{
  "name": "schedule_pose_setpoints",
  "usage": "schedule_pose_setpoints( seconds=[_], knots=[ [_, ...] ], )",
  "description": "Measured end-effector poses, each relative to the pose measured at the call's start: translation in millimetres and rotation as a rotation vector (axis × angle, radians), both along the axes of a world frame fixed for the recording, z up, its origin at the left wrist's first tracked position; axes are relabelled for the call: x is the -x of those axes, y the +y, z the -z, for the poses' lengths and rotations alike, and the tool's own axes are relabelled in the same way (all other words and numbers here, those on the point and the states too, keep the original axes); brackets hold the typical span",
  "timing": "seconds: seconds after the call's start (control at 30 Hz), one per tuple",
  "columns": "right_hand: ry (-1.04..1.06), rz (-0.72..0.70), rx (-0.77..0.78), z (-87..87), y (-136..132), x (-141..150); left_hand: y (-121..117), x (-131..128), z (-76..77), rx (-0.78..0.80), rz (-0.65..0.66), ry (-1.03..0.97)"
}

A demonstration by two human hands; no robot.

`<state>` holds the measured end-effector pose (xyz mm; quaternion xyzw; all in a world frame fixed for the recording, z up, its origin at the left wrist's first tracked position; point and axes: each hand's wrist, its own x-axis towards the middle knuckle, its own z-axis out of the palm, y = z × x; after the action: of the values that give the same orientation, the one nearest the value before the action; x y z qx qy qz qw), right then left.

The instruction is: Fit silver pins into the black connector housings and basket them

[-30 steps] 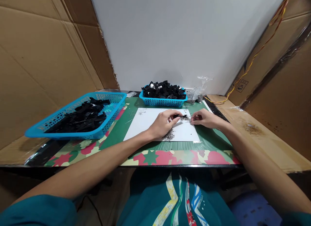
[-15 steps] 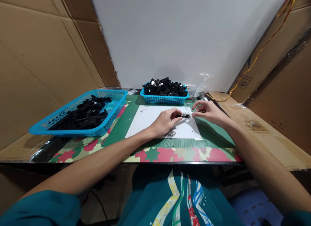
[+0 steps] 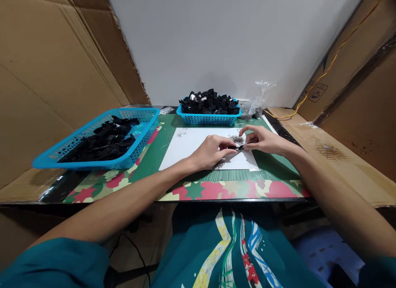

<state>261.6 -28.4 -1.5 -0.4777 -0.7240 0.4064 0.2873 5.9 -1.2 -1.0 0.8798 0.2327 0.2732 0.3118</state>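
My left hand is closed over the white sheet, pinching a small black piece between thumb and fingers. Much of that piece is hidden by the fingertips. From the right, my right hand meets it, thumb and fingers closed on a thin metal tool whose tip touches or nearly touches the piece. The tool is too small to name. A heap of tiny silvery parts lies just behind the fingertips, and a second small heap shows beside my left hand.
A large blue basket with flat black pieces stands on the left. Behind the sheet, a smaller blue basket is heaped with black pieces. Clear plastic bags sit at the back right. Cardboard walls flank the table.
My right hand has come slightly left, bringing the thin tool to the black piece. My left hand has shifted a little right, uncovering the silvery heap behind. The whole view has tilted slightly.
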Motion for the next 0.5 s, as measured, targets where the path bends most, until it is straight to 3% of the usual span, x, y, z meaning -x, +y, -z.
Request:
schedule_pose_setpoints(
  seconds=[0.2, 0.33, 0.5],
  knots=[
    [-0.014, -0.014, -0.058, -2.0, 1.0, 1.7, -3.2, -1.6, -1.6, -0.006, -0.019, -0.002],
    [0.169, 0.087, -0.088, -6.5, -1.6, 8.7, -1.1, -1.4, -3.4, 0.037, -0.064, -0.097],
    [0.377, 0.087, -0.081, -14.1, -9.6, 15.6, 4.6, -0.9, -3.9, 0.159, -0.08, -0.185]
  ],
)
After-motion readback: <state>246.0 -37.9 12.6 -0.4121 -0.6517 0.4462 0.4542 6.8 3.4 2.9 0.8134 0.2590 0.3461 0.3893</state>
